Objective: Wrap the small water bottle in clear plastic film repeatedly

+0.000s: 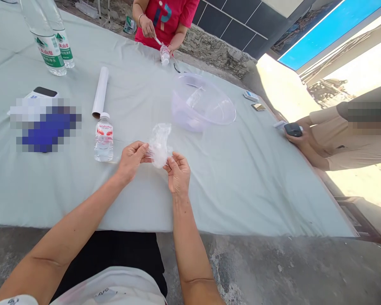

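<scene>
Between my two hands is a crumpled piece of clear plastic film [160, 144], held just above the cloth-covered table. My left hand [132, 159] pinches its left edge between thumb and fingers. On the lower right side, my right hand [178, 169] grips it the same way. A small water bottle [103, 142] with a white cap and a red-printed label stands upright just left of my left hand. Beyond the film to the right sits a clear, purplish plastic basin [190, 112], with a small clear item inside that I cannot make out.
A white roll [100, 91] lies behind the small bottle. Two large water bottles [51, 55] stand at the back left. Across the table [241, 178], a person in red [168, 19] holds a small bottle. At right, another person's hand holds a dark object [294, 129].
</scene>
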Demonstrator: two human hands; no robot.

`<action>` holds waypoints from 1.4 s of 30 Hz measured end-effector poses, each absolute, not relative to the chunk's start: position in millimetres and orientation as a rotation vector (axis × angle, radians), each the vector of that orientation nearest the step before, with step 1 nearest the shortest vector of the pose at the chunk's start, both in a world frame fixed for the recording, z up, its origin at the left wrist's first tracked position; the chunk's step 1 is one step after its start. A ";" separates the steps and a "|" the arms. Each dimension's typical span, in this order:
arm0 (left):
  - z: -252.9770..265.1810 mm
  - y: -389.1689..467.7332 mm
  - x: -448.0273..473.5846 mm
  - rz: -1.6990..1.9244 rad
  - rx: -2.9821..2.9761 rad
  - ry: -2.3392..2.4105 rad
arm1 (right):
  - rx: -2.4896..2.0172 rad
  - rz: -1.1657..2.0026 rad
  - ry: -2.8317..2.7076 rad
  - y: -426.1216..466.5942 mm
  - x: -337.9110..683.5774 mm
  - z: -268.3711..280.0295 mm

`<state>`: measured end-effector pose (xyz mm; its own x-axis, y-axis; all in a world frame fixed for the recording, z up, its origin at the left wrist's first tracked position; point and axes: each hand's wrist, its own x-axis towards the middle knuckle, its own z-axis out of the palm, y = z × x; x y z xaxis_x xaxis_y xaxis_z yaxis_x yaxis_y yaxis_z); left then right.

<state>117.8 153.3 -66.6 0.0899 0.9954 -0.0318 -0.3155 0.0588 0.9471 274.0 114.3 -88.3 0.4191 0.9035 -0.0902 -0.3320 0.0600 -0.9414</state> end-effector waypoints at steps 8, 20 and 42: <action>-61.6 147.3 118.3 1.250 1.351 1.142 | -1.269 0.941 -0.973 109.4 265.7 -90.7; -63.9 150.5 109.0 1.185 2.020 1.131 | -1.022 1.126 -0.483 118.6 274.3 -87.3; -32.7 151.8 102.6 0.589 1.242 0.994 | -0.957 1.290 -0.505 114.9 275.9 -84.0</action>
<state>102.6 151.8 -32.7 0.4779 0.8274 -0.2950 0.1381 0.2609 0.9554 275.9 114.9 -84.0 0.2465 0.9510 -0.1866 -0.5714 -0.0129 -0.8206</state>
